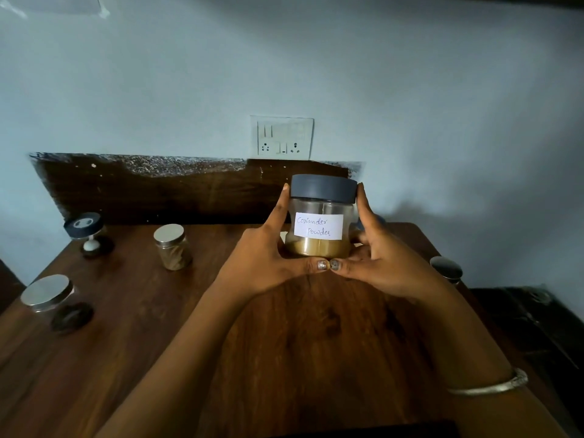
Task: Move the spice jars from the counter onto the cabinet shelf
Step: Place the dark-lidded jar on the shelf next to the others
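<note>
Upright grey-lidded coriander jar point(320, 216); other jars point(173, 246) on the counter.

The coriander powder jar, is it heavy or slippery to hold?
Probably light: the coriander powder jar holds powder only near its bottom. Its smooth clear sides may be slippery, though the narrow waist helps. The left hand and right hand steady it.

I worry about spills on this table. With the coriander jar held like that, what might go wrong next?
The coriander powder jar is pinched between the left hand and right hand mainly by fingertips and thumbs; it might slip. Other jars stand near the wooden table's edges, such as the steel-lidded jar at left; an elbow might knock one off.
</note>
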A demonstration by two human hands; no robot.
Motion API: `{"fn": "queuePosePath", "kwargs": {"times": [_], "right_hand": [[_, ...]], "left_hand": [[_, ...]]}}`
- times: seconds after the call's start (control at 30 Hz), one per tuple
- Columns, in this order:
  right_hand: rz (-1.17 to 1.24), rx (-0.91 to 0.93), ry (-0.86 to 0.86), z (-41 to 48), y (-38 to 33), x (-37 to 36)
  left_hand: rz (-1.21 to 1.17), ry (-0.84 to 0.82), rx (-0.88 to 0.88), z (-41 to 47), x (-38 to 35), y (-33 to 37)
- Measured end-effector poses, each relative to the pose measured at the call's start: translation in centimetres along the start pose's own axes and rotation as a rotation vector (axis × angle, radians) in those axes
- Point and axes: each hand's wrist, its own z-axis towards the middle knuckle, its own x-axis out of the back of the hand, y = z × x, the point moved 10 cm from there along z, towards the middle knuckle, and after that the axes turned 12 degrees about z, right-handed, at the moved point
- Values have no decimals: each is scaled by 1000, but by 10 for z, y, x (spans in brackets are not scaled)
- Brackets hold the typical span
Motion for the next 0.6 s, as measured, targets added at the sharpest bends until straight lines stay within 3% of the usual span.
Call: {"fn": "queuePosePath", "kwargs": {"times": [0.6], "right_hand": [[-127, 149, 31, 67, -57, -8]], "left_hand": [[93, 123, 7, 18, 62, -29]]}}
